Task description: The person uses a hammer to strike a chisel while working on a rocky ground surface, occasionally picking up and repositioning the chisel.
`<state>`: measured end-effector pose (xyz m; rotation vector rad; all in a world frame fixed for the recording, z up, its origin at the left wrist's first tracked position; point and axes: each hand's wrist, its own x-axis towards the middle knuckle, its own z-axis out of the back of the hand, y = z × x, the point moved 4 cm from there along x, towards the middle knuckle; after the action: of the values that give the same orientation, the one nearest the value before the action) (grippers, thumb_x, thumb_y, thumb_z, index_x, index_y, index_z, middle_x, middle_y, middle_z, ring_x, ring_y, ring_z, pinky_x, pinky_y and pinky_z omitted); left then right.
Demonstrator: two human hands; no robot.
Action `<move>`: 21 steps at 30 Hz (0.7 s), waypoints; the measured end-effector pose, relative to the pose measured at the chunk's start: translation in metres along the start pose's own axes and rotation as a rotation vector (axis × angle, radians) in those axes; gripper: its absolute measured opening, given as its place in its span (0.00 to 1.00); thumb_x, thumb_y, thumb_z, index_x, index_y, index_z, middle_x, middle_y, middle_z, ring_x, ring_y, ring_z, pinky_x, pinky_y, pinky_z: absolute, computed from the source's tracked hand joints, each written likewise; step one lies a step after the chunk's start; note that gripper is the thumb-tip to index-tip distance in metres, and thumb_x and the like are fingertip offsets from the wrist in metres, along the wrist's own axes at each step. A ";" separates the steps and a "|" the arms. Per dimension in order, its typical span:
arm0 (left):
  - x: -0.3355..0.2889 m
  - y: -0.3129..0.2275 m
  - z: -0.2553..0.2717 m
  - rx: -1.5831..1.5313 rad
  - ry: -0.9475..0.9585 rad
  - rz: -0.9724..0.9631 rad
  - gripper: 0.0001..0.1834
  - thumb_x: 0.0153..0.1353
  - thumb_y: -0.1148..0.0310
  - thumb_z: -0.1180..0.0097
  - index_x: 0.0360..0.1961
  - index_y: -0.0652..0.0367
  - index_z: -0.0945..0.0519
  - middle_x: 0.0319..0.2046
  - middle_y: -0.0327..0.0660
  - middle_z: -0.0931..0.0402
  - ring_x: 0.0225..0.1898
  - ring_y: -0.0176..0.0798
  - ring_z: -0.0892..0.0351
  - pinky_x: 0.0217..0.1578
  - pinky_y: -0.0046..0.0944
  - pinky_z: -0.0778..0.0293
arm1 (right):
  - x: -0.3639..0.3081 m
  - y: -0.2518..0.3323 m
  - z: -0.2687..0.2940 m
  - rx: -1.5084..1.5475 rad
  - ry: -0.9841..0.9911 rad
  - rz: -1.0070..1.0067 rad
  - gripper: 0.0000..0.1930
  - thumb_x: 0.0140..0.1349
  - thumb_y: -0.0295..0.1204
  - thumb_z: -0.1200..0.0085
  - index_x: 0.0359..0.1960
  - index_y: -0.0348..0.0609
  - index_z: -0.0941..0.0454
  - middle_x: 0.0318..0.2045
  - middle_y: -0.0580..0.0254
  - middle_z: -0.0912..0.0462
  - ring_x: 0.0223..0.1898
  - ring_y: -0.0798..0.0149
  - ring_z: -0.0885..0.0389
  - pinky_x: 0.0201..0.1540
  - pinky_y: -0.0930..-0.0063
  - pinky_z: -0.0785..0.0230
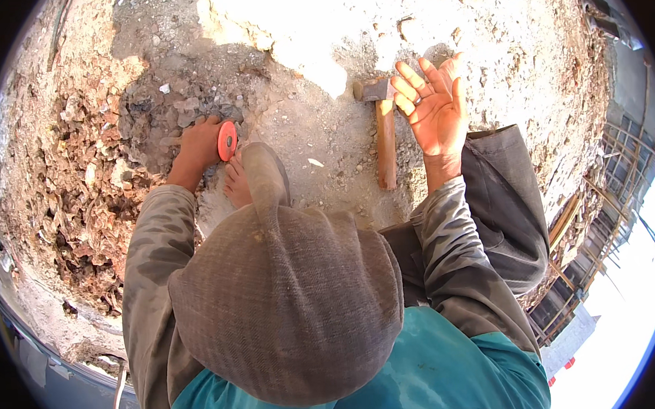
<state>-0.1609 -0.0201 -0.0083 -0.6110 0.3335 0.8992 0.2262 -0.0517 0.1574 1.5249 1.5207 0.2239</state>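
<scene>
My left hand [200,144] is closed around a chisel with a round red guard [226,141], low over the broken ground at the left. The guard's dark centre faces right; most of the shaft is hidden in my fingers. Turned palm up, my right hand [435,114] is open and holds nothing, its fingers stretched away from me. A hammer [387,146] with a wooden handle and a grey metal head lies on the ground just left of it. The hammer's head points away from me, close to my right fingertips.
My bare foot [237,181] rests right beside the red guard. Loose brown rubble [83,210] covers the left side. Rough, sunlit ground [512,61] spreads at the far right, with wooden poles [622,170] past its edge. A pale cable [119,400] runs at lower left.
</scene>
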 end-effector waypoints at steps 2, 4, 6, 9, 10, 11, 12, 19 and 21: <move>0.001 -0.003 0.006 0.048 -0.051 -0.009 0.26 0.45 0.53 0.34 0.48 0.44 0.23 0.43 0.40 0.27 0.47 0.48 0.23 0.39 0.50 0.24 | -0.002 0.000 -0.008 0.069 0.069 -0.033 0.37 0.70 0.57 0.65 0.64 0.32 0.44 0.58 0.28 0.33 0.54 0.38 0.25 0.52 0.51 0.26; -0.002 -0.007 0.010 0.055 -0.062 0.038 0.24 0.46 0.54 0.33 0.45 0.46 0.23 0.40 0.41 0.27 0.44 0.49 0.21 0.36 0.51 0.23 | -0.006 -0.001 -0.011 0.138 0.122 -0.048 0.38 0.70 0.57 0.67 0.66 0.33 0.44 0.62 0.28 0.37 0.56 0.37 0.26 0.55 0.49 0.28; -0.009 -0.007 0.008 0.022 0.015 0.164 0.22 0.47 0.54 0.34 0.44 0.48 0.24 0.40 0.43 0.28 0.40 0.52 0.20 0.36 0.51 0.23 | -0.008 -0.003 -0.010 0.174 0.201 -0.062 0.38 0.70 0.57 0.67 0.66 0.33 0.44 0.61 0.28 0.36 0.54 0.38 0.24 0.54 0.49 0.28; -0.019 -0.005 0.012 0.006 -0.028 0.195 0.23 0.49 0.54 0.34 0.44 0.48 0.26 0.40 0.45 0.30 0.36 0.54 0.19 0.35 0.51 0.23 | -0.009 -0.006 0.005 -0.079 0.066 -0.042 0.34 0.72 0.54 0.69 0.61 0.32 0.40 0.53 0.34 0.26 0.46 0.45 0.19 0.45 0.57 0.21; -0.020 -0.003 0.012 0.037 -0.013 0.207 0.26 0.47 0.55 0.33 0.46 0.48 0.27 0.40 0.45 0.30 0.38 0.54 0.19 0.35 0.49 0.23 | -0.011 -0.009 0.011 -0.238 0.011 -0.023 0.28 0.73 0.48 0.64 0.59 0.32 0.36 0.50 0.39 0.23 0.44 0.49 0.18 0.44 0.61 0.21; -0.021 -0.002 0.012 0.025 -0.019 0.171 0.26 0.47 0.56 0.33 0.47 0.48 0.28 0.41 0.45 0.29 0.38 0.54 0.19 0.36 0.50 0.23 | -0.012 -0.010 0.021 -0.529 -0.157 -0.028 0.25 0.71 0.44 0.55 0.56 0.31 0.31 0.49 0.43 0.21 0.44 0.53 0.17 0.45 0.64 0.21; -0.020 0.000 0.011 0.048 0.010 0.180 0.27 0.47 0.57 0.33 0.48 0.48 0.29 0.41 0.45 0.29 0.39 0.53 0.19 0.36 0.50 0.23 | -0.014 -0.013 0.028 -0.848 -0.251 -0.021 0.24 0.68 0.41 0.48 0.55 0.31 0.28 0.48 0.45 0.20 0.46 0.55 0.18 0.46 0.66 0.23; -0.020 0.003 0.020 0.002 0.004 0.259 0.23 0.47 0.62 0.36 0.46 0.48 0.26 0.40 0.45 0.24 0.40 0.52 0.19 0.38 0.50 0.23 | -0.026 -0.061 0.054 -1.500 -0.220 0.016 0.29 0.55 0.33 0.40 0.55 0.27 0.33 0.48 0.36 0.24 0.47 0.50 0.21 0.48 0.60 0.28; -0.036 0.003 0.032 0.005 0.011 0.274 0.20 0.48 0.62 0.37 0.44 0.48 0.25 0.37 0.45 0.21 0.40 0.52 0.19 0.37 0.50 0.23 | -0.027 -0.067 0.064 -1.439 -0.240 -0.018 0.29 0.54 0.33 0.39 0.54 0.27 0.33 0.46 0.36 0.24 0.46 0.50 0.22 0.47 0.60 0.29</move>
<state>-0.1839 -0.0209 0.0336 -0.5735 0.4364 1.1577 0.2191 -0.1182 0.0889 0.3407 0.7560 0.8577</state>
